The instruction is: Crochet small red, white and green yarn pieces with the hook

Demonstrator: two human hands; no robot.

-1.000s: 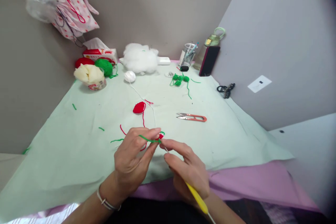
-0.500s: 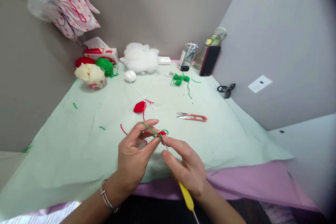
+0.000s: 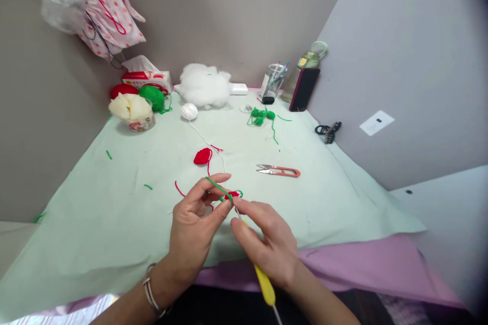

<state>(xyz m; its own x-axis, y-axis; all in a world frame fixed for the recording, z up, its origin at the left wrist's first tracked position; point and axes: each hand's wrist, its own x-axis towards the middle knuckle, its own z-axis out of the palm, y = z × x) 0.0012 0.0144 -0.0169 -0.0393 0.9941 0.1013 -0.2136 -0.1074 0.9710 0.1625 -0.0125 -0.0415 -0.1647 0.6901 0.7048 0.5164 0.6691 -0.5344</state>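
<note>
Left hand (image 3: 192, 221): thumb and fingers pinch a small red, white and green crocheted yarn piece (image 3: 233, 195), held above the pale green tablecloth (image 3: 343, 198) near its front edge. A green yarn strand (image 3: 216, 186) crosses the raised index finger to the piece.

Right hand (image 3: 269, 238): grasping a slim metal crochet hook with a yellow handle (image 3: 264, 284); its shaft meets the near edge of the piece. Exact tip position hidden by fingers.

Containers, rear left: printed round tub (image 3: 142, 125), filled above the rim with cream-coloured, folded soft material; just behind it, a red-and-white cardboard tissue box (image 3: 148, 81), white tissue standing out of the top.

Rear right: clear cylindrical cup (image 3: 272, 90) holding slender pen-like items, one light blue, leaning. Beside it, a translucent greenish bottle with loop handle (image 3: 308, 59); contents cannot be told. In front of the cup, a small clear dish (image 3: 242, 108) with small metallic-looking bits, too small to identify.
</note>
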